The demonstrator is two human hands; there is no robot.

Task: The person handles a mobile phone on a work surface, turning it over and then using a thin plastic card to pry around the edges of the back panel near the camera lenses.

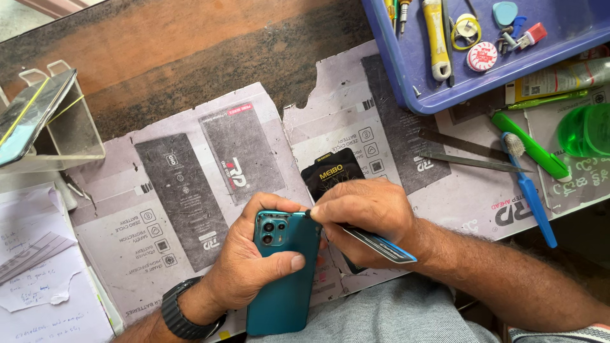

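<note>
Gripping a teal phone [286,273] back-side up, the left hand [254,260] holds it over the person's lap at the near edge of the desk [190,51]; the thumb lies across the back cover and the other fingers wrap its far side, closed on the body. A dark watch [178,314] sits on that wrist. The phone's long axis runs from the person outward, with the camera cluster at the far end. The right hand [365,219] lies just beside it, on the phone's right side, its fingers pinched shut on a thin flat tool [381,244] with a blue edge. The tool's tip meets the phone's upper right edge near the camera corner, while its tail points back toward the right forearm. The right hand is thus the nearer one to that seam; whether the tip has entered the gap cannot be told.

Under both hands lie flattened grey cardboard sheets [190,190], with a small black packet [330,171] just beyond the right knuckles. Farther right rest a blue toothbrush [530,190], a green-handled tool [530,146] and metal tweezers [470,159]. At the far left a second phone [28,114] leans in a clear stand [76,136]. At the far right, a blue tray [406,76] holds small tools.
</note>
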